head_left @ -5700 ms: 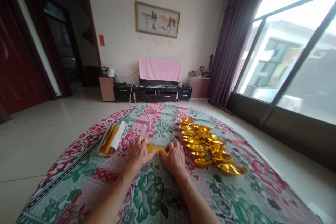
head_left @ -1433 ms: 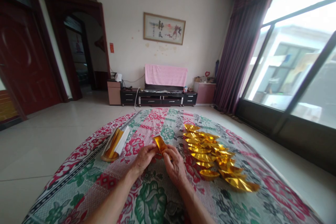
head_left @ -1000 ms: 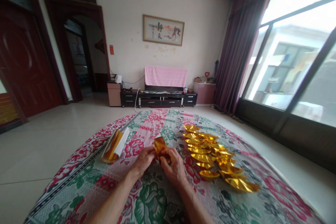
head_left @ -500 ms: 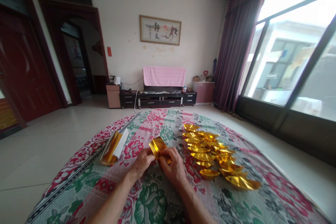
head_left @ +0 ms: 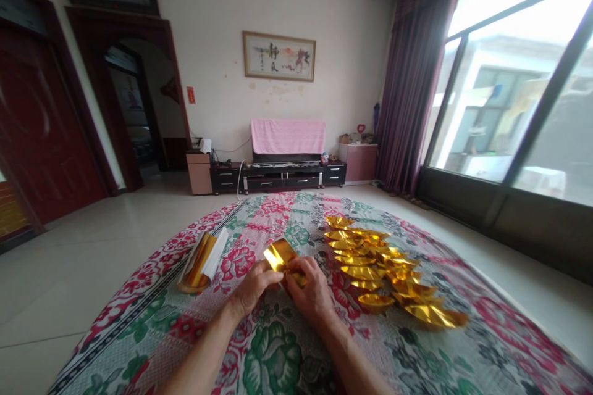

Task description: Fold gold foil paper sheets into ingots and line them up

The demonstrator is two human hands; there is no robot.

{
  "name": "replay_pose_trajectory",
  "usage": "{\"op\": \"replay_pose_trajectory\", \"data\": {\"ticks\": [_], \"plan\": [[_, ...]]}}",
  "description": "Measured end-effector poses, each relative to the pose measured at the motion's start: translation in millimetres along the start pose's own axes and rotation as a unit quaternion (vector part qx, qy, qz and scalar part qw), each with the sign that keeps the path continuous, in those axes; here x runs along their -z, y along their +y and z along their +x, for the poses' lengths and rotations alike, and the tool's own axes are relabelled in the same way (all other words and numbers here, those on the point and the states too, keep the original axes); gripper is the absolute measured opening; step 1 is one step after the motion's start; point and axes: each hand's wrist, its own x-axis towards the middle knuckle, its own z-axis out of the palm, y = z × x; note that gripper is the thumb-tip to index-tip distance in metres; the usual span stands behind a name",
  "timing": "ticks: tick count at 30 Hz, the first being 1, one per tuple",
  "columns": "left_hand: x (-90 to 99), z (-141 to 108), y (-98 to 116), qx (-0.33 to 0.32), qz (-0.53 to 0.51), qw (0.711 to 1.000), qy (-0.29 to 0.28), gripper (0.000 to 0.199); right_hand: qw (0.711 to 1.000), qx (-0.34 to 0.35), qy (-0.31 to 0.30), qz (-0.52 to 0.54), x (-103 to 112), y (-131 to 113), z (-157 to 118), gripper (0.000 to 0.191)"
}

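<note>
A piece of shiny gold paper (head_left: 280, 253), partly folded, is held between both hands over the flowered cloth. My left hand (head_left: 254, 287) pinches its left lower edge with thumb and fingers. Closed round its lower right part is my right hand (head_left: 311, 289), whose fingers hide some of the folds. Several folded gold boat shapes (head_left: 364, 273) lie in overlapping rows to the right of my hands. To the left rests an open bundle of gold sheets (head_left: 202, 262) with a white wrapping.
The round table's patterned cloth (head_left: 273, 352) spreads beneath everything. Beyond it stand a low black cabinet (head_left: 282, 181) and a pink cloth (head_left: 288, 136) draped over something. A purple curtain (head_left: 407, 92) and large windows are on the right, dark red doors on the left.
The left thumb has shifted onto the paper's lower edge, and the right hand has moved slightly right. The paper's upper part has tilted a little. The view has shifted slightly.
</note>
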Motion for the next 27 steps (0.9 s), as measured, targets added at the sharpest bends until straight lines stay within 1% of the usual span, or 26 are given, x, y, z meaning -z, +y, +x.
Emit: {"op": "replay_pose_trajectory", "data": {"ticks": [3, 6, 8, 12, 15, 18, 21, 23, 25, 27], "plan": [[-2.1, 0.7, -0.6, 0.000, 0.022, 1.000, 0.019, 0.035, 1.000, 0.004, -0.005, -0.003, 0.1, 0.0, -0.7, 0.010], [-4.0, 2.7, -3.4, -0.008, 0.008, 1.000, 0.022, 0.032, 1.000, 0.008, -0.008, -0.004, -0.3, 0.6, -1.0, 0.011], [-4.5, 4.4, -5.7, -0.004, -0.001, 0.999, 0.034, 0.028, 1.000, 0.014, -0.011, -0.003, -1.0, 2.0, -0.8, 0.012], [-3.7, 7.1, -10.1, 0.002, 0.002, 0.998, 0.069, 0.024, 1.000, 0.023, -0.003, -0.010, -2.5, 5.7, -0.5, 0.016], [-3.7, 8.5, -12.1, 0.001, -0.013, 0.997, 0.070, 0.022, 1.000, 0.016, 0.010, -0.017, -3.2, 7.3, -0.4, 0.019], [-5.2, 8.7, -11.8, 0.005, -0.038, 0.997, 0.070, 0.022, 0.999, -0.020, 0.032, 0.008, -4.6, 8.7, -0.4, 0.022], [-5.5, 8.3, -10.9, 0.014, -0.048, 0.996, 0.077, 0.024, 0.993, -0.087, 0.044, 0.070, -6.8, 11.9, -0.3, 0.033], [-3.5, 8.3, -11.6, 0.021, -0.044, 0.995, 0.088, 0.023, 0.987, -0.116, 0.047, 0.100, -8.1, 15.1, -0.5, 0.038], [-0.4, 8.5, -13.1, 0.022, -0.047, 0.994, 0.101, 0.023, 0.985, -0.120, 0.048, 0.113, -9.1, 18.6, -0.7, 0.038], [2.0, 8.4, -14.2, 0.017, -0.054, 0.993, 0.099, 0.026, 0.986, -0.114, 0.042, 0.116, -9.5, 21.3, -0.6, 0.036]]}}
